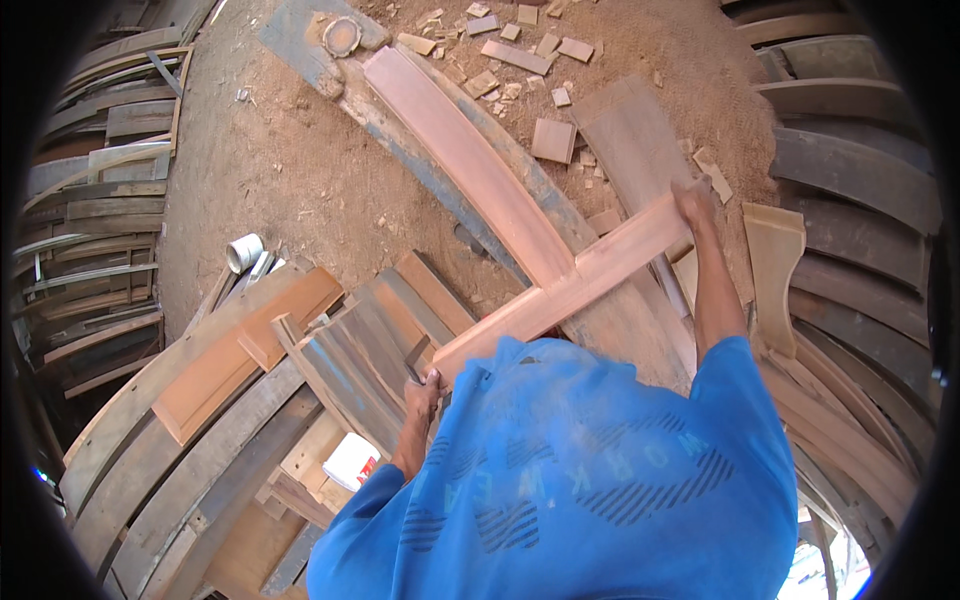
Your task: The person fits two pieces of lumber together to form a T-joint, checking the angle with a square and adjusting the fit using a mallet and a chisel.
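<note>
A short reddish wooden crosspiece (515, 318) lies across in front of my body, its right end higher in the picture. At its middle it meets the end of a long reddish wooden rail (465, 165), the two forming a T. My right hand (694, 203) is closed over the crosspiece's far right end. At the near left end, my left hand (422, 392) grips the wood with thumb and fingers. A thin dark strip (417, 352), perhaps a tool, sticks up by the left fingers; whether they hold it is unclear.
A worn workbench plank (390, 165) supports the rail. Offcuts (517, 56) litter the sawdust-covered ground (290, 150) beyond. Stacked boards (190, 480) lie at left, with a white cup (244, 252) and a white container (352, 461). More planks (850, 170) line the right side.
</note>
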The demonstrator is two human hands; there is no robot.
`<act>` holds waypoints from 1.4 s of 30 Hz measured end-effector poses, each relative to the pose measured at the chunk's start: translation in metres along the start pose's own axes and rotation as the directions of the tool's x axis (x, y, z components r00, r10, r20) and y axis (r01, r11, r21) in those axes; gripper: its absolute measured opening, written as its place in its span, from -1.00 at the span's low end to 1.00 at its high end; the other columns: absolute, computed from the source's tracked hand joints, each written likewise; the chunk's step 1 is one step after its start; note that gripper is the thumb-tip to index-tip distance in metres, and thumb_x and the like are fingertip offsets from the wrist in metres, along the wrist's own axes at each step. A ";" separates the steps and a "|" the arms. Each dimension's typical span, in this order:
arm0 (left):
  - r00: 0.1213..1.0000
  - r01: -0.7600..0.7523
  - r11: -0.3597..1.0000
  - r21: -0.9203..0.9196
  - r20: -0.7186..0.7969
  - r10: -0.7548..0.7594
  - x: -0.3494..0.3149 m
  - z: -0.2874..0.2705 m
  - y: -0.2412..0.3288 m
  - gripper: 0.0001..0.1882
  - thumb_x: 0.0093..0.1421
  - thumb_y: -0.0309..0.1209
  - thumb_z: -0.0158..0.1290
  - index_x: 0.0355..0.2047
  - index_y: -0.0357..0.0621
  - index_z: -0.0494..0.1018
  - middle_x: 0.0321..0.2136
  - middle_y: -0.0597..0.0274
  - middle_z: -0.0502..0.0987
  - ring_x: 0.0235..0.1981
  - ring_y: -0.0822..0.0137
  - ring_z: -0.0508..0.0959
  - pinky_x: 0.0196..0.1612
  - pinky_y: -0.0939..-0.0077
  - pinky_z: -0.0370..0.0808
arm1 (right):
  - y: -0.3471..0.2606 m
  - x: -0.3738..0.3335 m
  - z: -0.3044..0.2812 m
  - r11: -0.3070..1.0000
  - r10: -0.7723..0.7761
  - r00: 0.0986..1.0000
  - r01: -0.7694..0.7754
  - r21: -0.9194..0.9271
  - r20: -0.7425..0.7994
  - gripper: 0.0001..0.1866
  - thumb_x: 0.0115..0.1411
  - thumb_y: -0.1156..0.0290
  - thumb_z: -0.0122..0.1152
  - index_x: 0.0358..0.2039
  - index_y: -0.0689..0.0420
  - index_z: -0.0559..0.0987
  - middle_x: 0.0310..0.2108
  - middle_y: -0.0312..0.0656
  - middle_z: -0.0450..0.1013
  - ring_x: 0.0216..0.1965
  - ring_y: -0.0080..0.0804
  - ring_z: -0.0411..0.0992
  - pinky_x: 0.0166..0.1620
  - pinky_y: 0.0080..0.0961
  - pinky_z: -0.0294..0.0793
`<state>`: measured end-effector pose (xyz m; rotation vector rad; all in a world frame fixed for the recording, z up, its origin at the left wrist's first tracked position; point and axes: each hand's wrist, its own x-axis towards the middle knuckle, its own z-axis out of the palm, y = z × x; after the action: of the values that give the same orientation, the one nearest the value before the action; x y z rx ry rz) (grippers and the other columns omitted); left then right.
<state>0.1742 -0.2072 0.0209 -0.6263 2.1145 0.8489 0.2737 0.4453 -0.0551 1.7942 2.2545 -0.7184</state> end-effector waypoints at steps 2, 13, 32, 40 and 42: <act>1.000 -0.032 0.999 0.008 -0.001 0.032 -0.002 0.003 0.003 -0.67 0.31 -0.32 0.24 -0.26 -0.37 0.40 -0.39 0.04 0.58 -0.52 0.26 0.63 -0.53 0.43 0.62 | -0.014 0.002 0.002 0.953 0.117 0.993 -0.121 -0.277 -0.030 -0.01 0.19 -0.07 0.31 0.40 0.37 0.17 0.34 0.31 0.22 0.36 0.27 0.19 0.36 0.14 0.17; 0.998 0.014 0.999 -0.040 -0.058 -0.016 0.002 -0.002 -0.002 -0.65 0.27 -0.37 0.28 -0.47 -0.15 0.30 -0.48 0.11 0.56 -0.49 0.30 0.62 -0.41 0.38 0.68 | -0.258 -0.183 0.100 0.750 -0.656 0.746 0.661 -0.008 0.111 0.17 0.07 0.00 0.49 0.45 0.35 0.02 0.21 0.33 0.22 0.13 0.26 0.34 0.22 0.08 0.34; 0.996 0.048 0.998 -0.045 -0.069 -0.051 -0.007 -0.002 0.035 -0.65 0.28 -0.44 0.25 -0.45 -0.10 0.24 -0.52 0.17 0.51 -0.57 0.35 0.54 -0.56 0.46 0.55 | -0.281 -0.168 0.084 0.734 -0.630 0.713 0.676 -0.061 0.309 0.21 0.07 -0.08 0.50 0.41 0.50 0.05 0.21 0.29 0.26 0.25 0.19 0.26 0.30 -0.04 0.31; 0.987 0.109 0.994 -0.001 -0.115 -0.109 -0.009 0.000 0.042 -0.66 0.27 -0.44 0.26 -0.42 -0.08 0.25 -0.55 0.14 0.52 -0.58 0.35 0.56 -0.61 0.44 0.48 | -0.277 -0.167 0.086 0.719 -0.653 0.700 0.693 -0.053 0.288 0.23 0.07 -0.09 0.50 0.42 0.50 0.02 0.20 0.30 0.26 0.25 0.19 0.25 0.32 -0.03 0.26; 0.987 0.106 0.994 -0.034 -0.122 -0.109 -0.008 0.000 0.036 -0.66 0.27 -0.43 0.26 -0.41 -0.08 0.25 -0.53 0.14 0.53 -0.59 0.34 0.56 -0.61 0.43 0.49 | -0.277 -0.168 0.083 0.722 -0.653 0.696 0.691 -0.034 0.298 0.23 0.07 -0.08 0.50 0.42 0.50 0.02 0.20 0.30 0.25 0.24 0.19 0.25 0.32 -0.02 0.26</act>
<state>0.1554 -0.1819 0.0401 -0.8182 2.1607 0.7979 0.0404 0.2160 0.0155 0.6880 2.6668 -0.8077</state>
